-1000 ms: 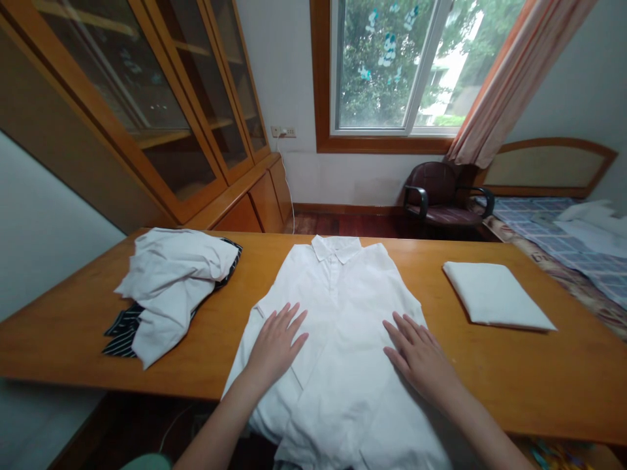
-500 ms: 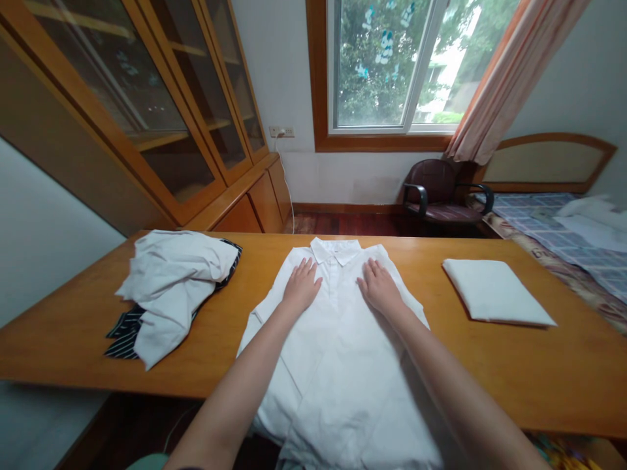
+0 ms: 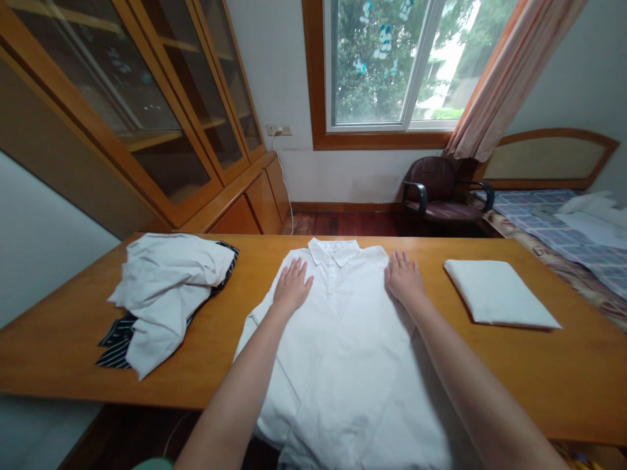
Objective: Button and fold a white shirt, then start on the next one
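A white collared shirt (image 3: 343, 339) lies front side up on the wooden table (image 3: 494, 378), its collar toward the far edge and its lower part at the near edge. Flat on the shirt's left shoulder area, my left hand (image 3: 292, 285) has its fingers stretched out. My right hand (image 3: 404, 277) lies at the shirt's right shoulder edge, fingers extended and partly over the bare tabletop. Neither hand grips any cloth. Part of the shirt's right side is hidden under my right forearm.
Left of the shirt is a crumpled white garment (image 3: 169, 281) over a black striped cloth (image 3: 117, 349). A folded white item (image 3: 499, 294) lies at the right. Beyond the table are a glass-door cabinet (image 3: 215, 196), an armchair (image 3: 438, 192) and a bed (image 3: 563, 215).
My right hand has slid outward to the right, from the shirt's chest to its shoulder edge. My left hand has shifted slightly left. The shirt's right shoulder looks more spread.
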Tool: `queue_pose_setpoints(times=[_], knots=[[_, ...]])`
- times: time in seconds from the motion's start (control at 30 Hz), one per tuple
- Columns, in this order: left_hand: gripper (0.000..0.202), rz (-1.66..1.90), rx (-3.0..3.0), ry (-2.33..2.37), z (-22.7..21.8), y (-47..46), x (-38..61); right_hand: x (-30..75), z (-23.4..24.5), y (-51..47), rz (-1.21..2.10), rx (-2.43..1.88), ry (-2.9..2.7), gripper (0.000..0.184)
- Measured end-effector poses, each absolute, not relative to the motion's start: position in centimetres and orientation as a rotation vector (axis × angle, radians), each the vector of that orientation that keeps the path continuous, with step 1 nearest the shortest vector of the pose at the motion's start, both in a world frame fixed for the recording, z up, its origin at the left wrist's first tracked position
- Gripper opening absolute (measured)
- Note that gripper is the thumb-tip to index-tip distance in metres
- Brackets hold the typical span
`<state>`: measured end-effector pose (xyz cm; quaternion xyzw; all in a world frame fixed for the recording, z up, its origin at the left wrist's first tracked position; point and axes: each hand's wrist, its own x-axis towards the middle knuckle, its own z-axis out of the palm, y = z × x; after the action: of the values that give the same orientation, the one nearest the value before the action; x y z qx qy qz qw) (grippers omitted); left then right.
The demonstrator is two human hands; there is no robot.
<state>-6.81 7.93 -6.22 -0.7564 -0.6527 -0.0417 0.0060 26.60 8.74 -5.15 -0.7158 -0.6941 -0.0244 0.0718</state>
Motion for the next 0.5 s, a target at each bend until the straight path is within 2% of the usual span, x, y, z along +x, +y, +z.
queue_pose_setpoints(times=[0.17,0.37,0.5], knots=[[0.063,-0.145,-2.369,-2.031,-6.2,8.1,-6.9,22.1,-5.7,8.0,0.053,-1.853,-2.311,0.065],[0.062,-0.147,-2.374,-2.018,-6.2,8.1,-6.9,22.7,-6.5,10.4,0.109,-1.959,-2.319,0.072],[0.061,-0.164,-2.356,-2.017,-6.3,8.1,-6.9,24.4,-6.1,12.5,0.133,-2.037,-2.269,0.069]])
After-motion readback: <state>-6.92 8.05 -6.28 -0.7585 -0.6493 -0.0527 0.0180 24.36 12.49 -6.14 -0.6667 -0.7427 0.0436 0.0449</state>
